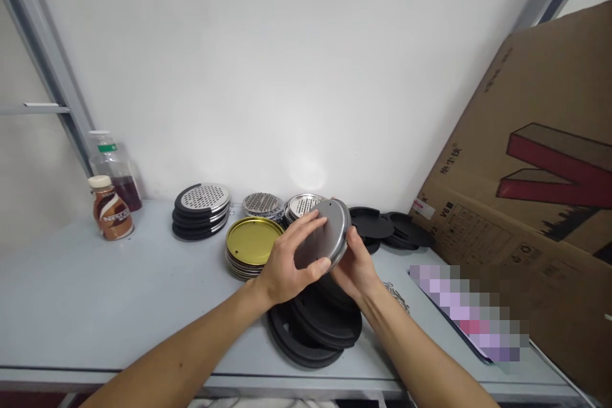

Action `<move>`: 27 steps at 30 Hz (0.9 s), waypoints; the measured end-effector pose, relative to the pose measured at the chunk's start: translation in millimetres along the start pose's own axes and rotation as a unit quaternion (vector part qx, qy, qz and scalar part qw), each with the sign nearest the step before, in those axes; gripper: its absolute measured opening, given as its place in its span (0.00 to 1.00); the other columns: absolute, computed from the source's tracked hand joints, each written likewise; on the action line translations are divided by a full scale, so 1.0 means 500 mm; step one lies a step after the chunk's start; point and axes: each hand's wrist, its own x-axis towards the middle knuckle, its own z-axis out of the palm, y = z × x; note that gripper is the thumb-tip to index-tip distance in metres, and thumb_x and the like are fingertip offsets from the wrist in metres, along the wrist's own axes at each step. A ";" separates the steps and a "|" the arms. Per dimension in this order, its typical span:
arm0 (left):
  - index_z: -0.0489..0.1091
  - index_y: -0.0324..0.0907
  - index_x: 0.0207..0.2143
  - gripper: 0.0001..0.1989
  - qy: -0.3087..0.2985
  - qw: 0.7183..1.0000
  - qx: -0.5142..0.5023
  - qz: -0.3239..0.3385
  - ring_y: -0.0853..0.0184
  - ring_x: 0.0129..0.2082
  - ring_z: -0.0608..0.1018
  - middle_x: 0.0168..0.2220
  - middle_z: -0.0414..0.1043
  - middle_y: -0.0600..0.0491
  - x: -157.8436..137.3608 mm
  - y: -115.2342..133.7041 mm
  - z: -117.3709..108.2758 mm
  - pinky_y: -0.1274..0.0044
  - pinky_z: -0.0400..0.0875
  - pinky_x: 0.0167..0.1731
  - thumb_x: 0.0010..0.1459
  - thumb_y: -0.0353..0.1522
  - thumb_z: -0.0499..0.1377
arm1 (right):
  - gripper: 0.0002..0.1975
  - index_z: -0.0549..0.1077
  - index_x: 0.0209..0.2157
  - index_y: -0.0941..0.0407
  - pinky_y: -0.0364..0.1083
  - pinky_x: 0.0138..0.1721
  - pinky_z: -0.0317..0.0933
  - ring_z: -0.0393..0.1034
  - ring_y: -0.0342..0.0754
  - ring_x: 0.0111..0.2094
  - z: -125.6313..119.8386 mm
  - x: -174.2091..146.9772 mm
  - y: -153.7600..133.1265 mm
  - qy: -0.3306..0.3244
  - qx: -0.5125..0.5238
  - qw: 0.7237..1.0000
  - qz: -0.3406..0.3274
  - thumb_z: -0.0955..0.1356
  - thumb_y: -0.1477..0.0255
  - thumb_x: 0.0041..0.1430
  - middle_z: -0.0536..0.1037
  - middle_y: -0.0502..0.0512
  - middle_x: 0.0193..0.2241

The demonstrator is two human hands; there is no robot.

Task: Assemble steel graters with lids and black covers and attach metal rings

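Tilted between both hands is a round silver metal lid (pixel 335 224), or a few stacked together; I cannot tell which. My left hand (pixel 282 264) grips it from the left, fingers over its face and thumb along the lower edge. My right hand (pixel 356 271) holds the right rim from below. Under the hands lie several black round plastic pieces (pixel 310 344), loosely stacked. Left of my fingers stands a stack of round metal lids (pixel 253 239) with a gold one on top. Behind the hands are silver perforated grater discs (pixel 306 204), partly hidden.
At the back left sit black-rimmed grater discs (pixel 203 201), a brown Nescafe bottle (pixel 112 213) and a clear bottle of dark liquid (pixel 127 188). More grater plates (pixel 262 203) and black pieces (pixel 406 233) lie along the wall. A cardboard box (pixel 478 204) leans at right, beside a blurred-out flat object (pixel 468 312).
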 end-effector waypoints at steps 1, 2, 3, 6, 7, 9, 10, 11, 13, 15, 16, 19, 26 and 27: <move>0.64 0.45 0.60 0.29 -0.019 1.000 -0.009 -0.001 0.54 0.64 0.60 0.65 0.57 0.47 -0.001 0.000 -0.006 0.62 0.55 0.63 0.56 0.36 0.61 | 0.36 0.63 0.59 0.43 0.55 0.58 0.59 0.67 0.54 0.55 -0.001 0.000 -0.002 -0.010 -0.017 1.000 -0.014 0.75 0.57 0.49 0.73 0.51 0.54; 0.63 0.45 0.61 0.29 -0.032 0.999 -0.022 -0.007 0.54 0.65 0.59 0.66 0.56 0.48 -0.001 0.000 -0.011 0.62 0.53 0.64 0.57 0.38 0.61 | 0.41 0.60 0.60 0.41 0.54 0.57 0.59 0.66 0.54 0.56 -0.002 0.000 -0.003 -0.019 -0.039 0.999 -0.029 0.77 0.58 0.46 0.71 0.51 0.56; 0.62 0.46 0.61 0.28 -0.038 0.998 -0.042 -0.017 0.54 0.65 0.58 0.66 0.56 0.48 -0.002 0.000 -0.015 0.62 0.53 0.64 0.58 0.39 0.60 | 0.46 0.58 0.61 0.41 0.54 0.57 0.60 0.65 0.55 0.56 -0.002 0.000 -0.005 -0.028 -0.064 0.997 -0.045 0.78 0.59 0.42 0.69 0.52 0.57; 0.59 0.46 0.63 0.28 -0.039 0.986 -0.142 -0.080 0.53 0.65 0.58 0.66 0.56 0.47 -0.004 -0.002 -0.021 0.61 0.57 0.62 0.63 0.44 0.54 | 0.53 0.57 0.62 0.44 0.53 0.57 0.60 0.61 0.57 0.59 -0.003 -0.001 -0.008 -0.058 -0.136 0.986 -0.077 0.81 0.60 0.34 0.63 0.55 0.61; 0.58 0.46 0.64 0.28 -0.041 0.978 -0.177 -0.101 0.53 0.65 0.59 0.66 0.56 0.46 -0.004 -0.003 -0.022 0.61 0.59 0.61 0.64 0.45 0.53 | 0.54 0.57 0.62 0.44 0.53 0.57 0.60 0.60 0.58 0.60 -0.003 -0.002 -0.008 -0.070 -0.152 0.983 -0.079 0.81 0.60 0.34 0.62 0.56 0.62; 0.56 0.46 0.64 0.29 -0.058 0.962 -0.232 -0.134 0.53 0.65 0.59 0.66 0.55 0.45 -0.003 -0.005 -0.023 0.62 0.61 0.60 0.64 0.45 0.53 | 0.53 0.57 0.63 0.44 0.54 0.58 0.59 0.56 0.58 0.62 -0.002 -0.004 -0.008 -0.088 -0.177 0.977 -0.080 0.80 0.60 0.35 0.59 0.56 0.63; 0.55 0.46 0.65 0.30 -0.068 0.954 -0.253 -0.143 0.53 0.65 0.59 0.66 0.55 0.45 -0.002 -0.007 -0.024 0.62 0.61 0.60 0.64 0.45 0.54 | 0.53 0.56 0.63 0.44 0.55 0.59 0.58 0.55 0.58 0.63 -0.002 -0.005 -0.008 -0.093 -0.188 0.974 -0.082 0.80 0.61 0.35 0.59 0.56 0.63; 0.55 0.46 0.65 0.30 -0.075 0.949 -0.270 -0.147 0.53 0.65 0.58 0.66 0.54 0.45 -0.001 -0.008 -0.025 0.62 0.60 0.61 0.63 0.44 0.55 | 0.54 0.57 0.63 0.44 0.56 0.59 0.56 0.53 0.58 0.64 -0.002 -0.007 -0.008 -0.096 -0.200 0.971 -0.087 0.81 0.62 0.34 0.59 0.57 0.63; 0.54 0.47 0.65 0.32 -0.085 0.940 -0.294 -0.153 0.54 0.65 0.58 0.67 0.53 0.46 0.002 -0.011 -0.027 0.63 0.58 0.62 0.61 0.44 0.58 | 0.55 0.58 0.62 0.44 0.58 0.61 0.53 0.50 0.59 0.65 -0.001 -0.009 -0.009 -0.097 -0.224 0.965 -0.097 0.82 0.64 0.31 0.59 0.57 0.63; 0.54 0.48 0.65 0.34 -0.089 0.935 -0.306 -0.158 0.52 0.66 0.58 0.67 0.52 0.47 0.003 -0.015 -0.031 0.63 0.58 0.62 0.59 0.43 0.60 | 0.56 0.60 0.61 0.45 0.60 0.62 0.51 0.48 0.60 0.65 -0.001 -0.011 -0.011 -0.099 -0.243 0.960 -0.100 0.82 0.65 0.28 0.58 0.57 0.63; 0.54 0.49 0.65 0.35 -0.093 0.932 -0.311 -0.162 0.51 0.66 0.58 0.67 0.52 0.46 0.004 -0.016 -0.032 0.62 0.59 0.61 0.59 0.43 0.61 | 0.56 0.60 0.61 0.45 0.60 0.62 0.50 0.47 0.61 0.65 -0.001 -0.012 -0.013 -0.101 -0.253 0.957 -0.100 0.82 0.65 0.27 0.57 0.57 0.63; 0.53 0.49 0.65 0.36 -0.102 0.924 -0.326 -0.174 0.49 0.65 0.58 0.67 0.52 0.45 0.002 -0.019 -0.036 0.61 0.62 0.59 0.58 0.41 0.62 | 0.58 0.59 0.62 0.45 0.61 0.61 0.51 0.46 0.62 0.65 -0.002 -0.013 -0.017 -0.119 -0.293 0.943 -0.106 0.82 0.63 0.26 0.54 0.58 0.64; 0.52 0.51 0.66 0.39 -0.091 0.918 -0.342 -0.182 0.47 0.64 0.60 0.66 0.54 0.46 0.006 -0.007 -0.038 0.61 0.65 0.57 0.55 0.40 0.64 | 0.55 0.57 0.63 0.44 0.60 0.60 0.52 0.45 0.61 0.65 -0.004 -0.013 -0.020 -0.151 -0.333 0.920 -0.139 0.81 0.63 0.32 0.50 0.57 0.65; 0.51 0.51 0.66 0.40 -0.091 0.918 -0.341 -0.184 0.47 0.63 0.60 0.66 0.54 0.45 0.007 -0.005 -0.038 0.60 0.65 0.57 0.55 0.40 0.64 | 0.55 0.58 0.63 0.44 0.60 0.60 0.52 0.46 0.61 0.65 -0.004 -0.014 -0.021 -0.152 -0.331 0.921 -0.139 0.81 0.63 0.32 0.51 0.57 0.65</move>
